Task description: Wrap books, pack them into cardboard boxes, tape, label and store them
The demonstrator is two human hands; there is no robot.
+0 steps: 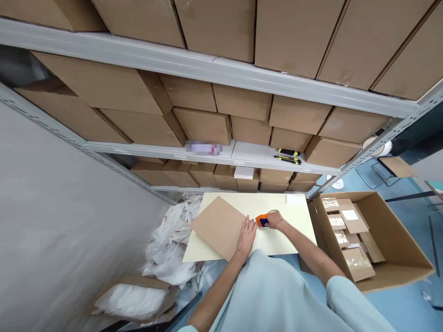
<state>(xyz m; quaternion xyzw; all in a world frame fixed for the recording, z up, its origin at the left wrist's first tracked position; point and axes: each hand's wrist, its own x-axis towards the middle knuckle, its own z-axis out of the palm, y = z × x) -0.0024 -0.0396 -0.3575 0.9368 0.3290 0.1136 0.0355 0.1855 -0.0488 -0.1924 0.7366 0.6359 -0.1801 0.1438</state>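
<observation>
A flat brown cardboard box lies turned at an angle on the pale yellow tabletop. On its right edge rests my left hand, fingers stretched out and holding nothing. My right hand is wrapped round an orange and dark blue tape dispenser. The dispenser's front end is close to my left fingertips, by the box's right corner. Whether it touches the cardboard I cannot tell. Near the table's far right corner lies a small white paper.
Metal shelves full of cartons rise behind the table. Yellow and black utility knives lie on one shelf. To the right, a large open carton holds several taped boxes. White plastic packaging is heaped at the left, beside the wall.
</observation>
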